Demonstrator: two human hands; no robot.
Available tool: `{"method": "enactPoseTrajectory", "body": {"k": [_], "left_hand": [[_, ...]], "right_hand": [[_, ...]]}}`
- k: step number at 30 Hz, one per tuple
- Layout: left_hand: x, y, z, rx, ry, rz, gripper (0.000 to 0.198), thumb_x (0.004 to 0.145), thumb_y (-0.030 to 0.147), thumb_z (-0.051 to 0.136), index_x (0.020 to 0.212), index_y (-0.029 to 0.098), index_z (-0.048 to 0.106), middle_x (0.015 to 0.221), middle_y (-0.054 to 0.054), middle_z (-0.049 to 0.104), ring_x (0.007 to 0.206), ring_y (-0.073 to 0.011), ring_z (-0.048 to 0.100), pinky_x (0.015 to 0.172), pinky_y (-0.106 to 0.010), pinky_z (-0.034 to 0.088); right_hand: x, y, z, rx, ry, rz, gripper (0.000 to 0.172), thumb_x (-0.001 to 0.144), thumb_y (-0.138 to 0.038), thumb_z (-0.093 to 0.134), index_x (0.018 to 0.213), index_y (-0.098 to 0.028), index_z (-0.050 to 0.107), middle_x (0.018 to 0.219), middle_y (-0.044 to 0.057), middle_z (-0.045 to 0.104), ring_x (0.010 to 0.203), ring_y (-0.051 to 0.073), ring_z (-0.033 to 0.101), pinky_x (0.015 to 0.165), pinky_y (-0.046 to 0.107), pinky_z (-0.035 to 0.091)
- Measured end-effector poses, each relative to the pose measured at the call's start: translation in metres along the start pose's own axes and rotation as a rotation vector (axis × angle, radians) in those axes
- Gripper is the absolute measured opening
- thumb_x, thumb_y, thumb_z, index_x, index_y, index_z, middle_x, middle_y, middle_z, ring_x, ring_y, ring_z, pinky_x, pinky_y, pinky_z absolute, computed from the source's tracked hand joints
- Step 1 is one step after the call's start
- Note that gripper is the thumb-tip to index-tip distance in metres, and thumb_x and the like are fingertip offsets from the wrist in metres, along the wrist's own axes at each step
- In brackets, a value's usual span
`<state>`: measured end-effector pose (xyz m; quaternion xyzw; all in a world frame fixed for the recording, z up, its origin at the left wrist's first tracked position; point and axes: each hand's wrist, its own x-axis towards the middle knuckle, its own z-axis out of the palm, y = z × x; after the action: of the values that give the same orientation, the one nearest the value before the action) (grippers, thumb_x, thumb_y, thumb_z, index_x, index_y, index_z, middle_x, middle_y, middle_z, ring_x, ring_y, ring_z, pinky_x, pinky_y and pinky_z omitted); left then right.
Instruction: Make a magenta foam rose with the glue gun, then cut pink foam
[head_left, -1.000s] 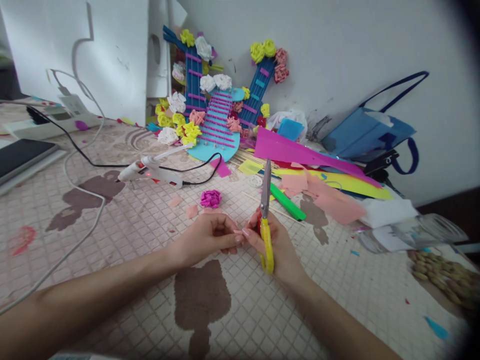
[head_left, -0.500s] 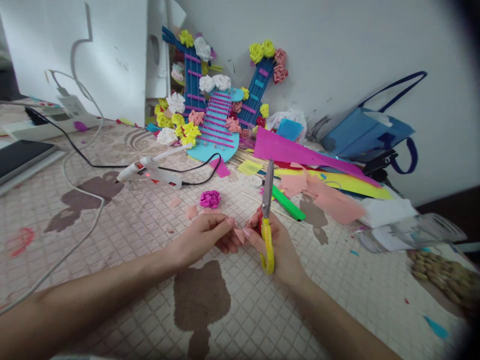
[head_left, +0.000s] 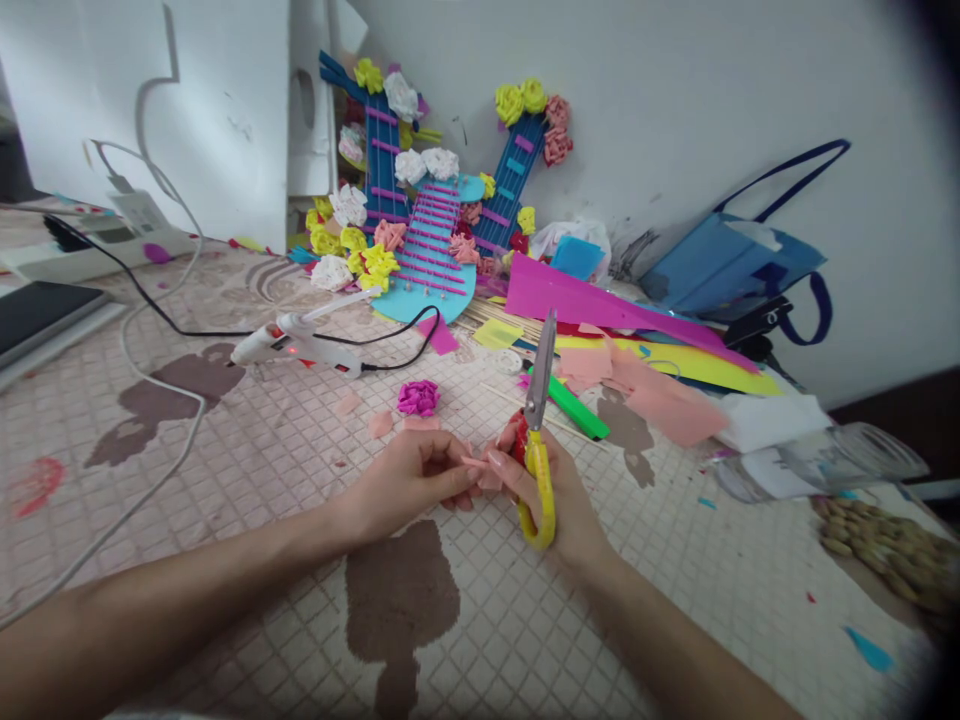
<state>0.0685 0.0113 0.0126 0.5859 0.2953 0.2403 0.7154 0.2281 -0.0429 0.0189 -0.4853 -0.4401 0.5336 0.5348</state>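
Observation:
Between the fingertips of both hands is a small folded piece of pink paper (head_left: pixel 489 478). My left hand (head_left: pixel 420 475) pinches its left side, thumb and fingers together. My right hand (head_left: pixel 551 490) pinches the right side and also carries scissors (head_left: pixel 538 400), whose yellow and red handles hang on the hand while the blades point up and away. Just beyond my left hand lie small pink paper pieces (head_left: pixel 381 424) and a magenta paper flower (head_left: pixel 418 398).
A white glue gun (head_left: pixel 296 345) with a black cord lies at the left. A green cutter (head_left: pixel 577 408) and coloured paper sheets (head_left: pixel 667 395) are beyond my right hand. Flower-covered paper decorations (head_left: pixel 431 240) lean against the wall. A jar (head_left: pixel 862 460) lies right.
My left hand has closed in on the pink paper, which now looks folded between the fingertips. The scissors have tilted slightly to the right.

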Motion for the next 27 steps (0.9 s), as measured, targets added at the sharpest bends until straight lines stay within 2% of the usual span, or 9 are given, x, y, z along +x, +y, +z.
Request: {"method": "enactPoseTrajectory", "body": {"k": [10, 13, 16, 19, 27], "left_hand": [[0.0003, -0.0014, -0.0004, -0.001, -0.002, -0.012, 0.028, 0.076, 0.038, 0.068, 0.078, 0.012, 0.058, 0.070, -0.003, 0.064, 0.061, -0.0101, 0.061, 0.060, -0.023, 0.051], [0.0003, -0.0011, -0.0011, 0.002, -0.003, -0.015, 0.030, 0.076, 0.039, 0.068, 0.077, 0.012, 0.058, 0.070, -0.003, 0.064, 0.061, -0.0103, 0.061, 0.059, -0.023, 0.051], [0.0003, 0.0004, -0.0012, -0.002, -0.008, -0.013, 0.030, 0.077, 0.040, 0.068, 0.076, 0.011, 0.058, 0.071, -0.003, 0.064, 0.061, -0.0097, 0.060, 0.058, -0.022, 0.050], [0.0002, 0.0023, -0.0008, -0.009, -0.021, -0.011, 0.029, 0.077, 0.038, 0.068, 0.074, 0.011, 0.058, 0.071, -0.003, 0.064, 0.060, -0.0089, 0.060, 0.057, -0.020, 0.049], [0.0002, -0.0007, -0.0003, -0.016, -0.037, -0.014, 0.030, 0.076, 0.039, 0.069, 0.074, 0.012, 0.058, 0.071, -0.003, 0.063, 0.061, -0.0096, 0.060, 0.059, -0.022, 0.050]], "right_hand": [[0.0007, -0.0008, 0.0009, -0.073, 0.030, -0.005, 0.026, 0.076, -0.038, 0.067, 0.080, -0.022, 0.046, 0.069, -0.005, 0.054, 0.052, 0.009, 0.048, 0.047, 0.023, 0.038], [0.0010, 0.0000, 0.0009, -0.028, 0.014, 0.014, 0.028, 0.074, -0.036, 0.070, 0.081, -0.023, 0.047, 0.071, -0.005, 0.053, 0.053, 0.009, 0.047, 0.050, 0.024, 0.040], [0.0014, 0.0020, -0.0007, 0.048, -0.027, 0.040, 0.031, 0.071, -0.034, 0.074, 0.081, -0.023, 0.047, 0.074, -0.005, 0.053, 0.061, 0.011, 0.052, 0.057, 0.026, 0.045], [0.0017, 0.0040, -0.0028, 0.026, -0.042, 0.036, 0.031, 0.070, -0.032, 0.076, 0.082, -0.023, 0.048, 0.077, -0.004, 0.053, 0.065, 0.012, 0.053, 0.062, 0.028, 0.047], [0.0008, 0.0016, -0.0021, -0.071, -0.019, 0.025, 0.033, 0.071, -0.038, 0.074, 0.081, -0.023, 0.047, 0.073, -0.004, 0.053, 0.062, 0.012, 0.052, 0.060, 0.028, 0.046]]}}
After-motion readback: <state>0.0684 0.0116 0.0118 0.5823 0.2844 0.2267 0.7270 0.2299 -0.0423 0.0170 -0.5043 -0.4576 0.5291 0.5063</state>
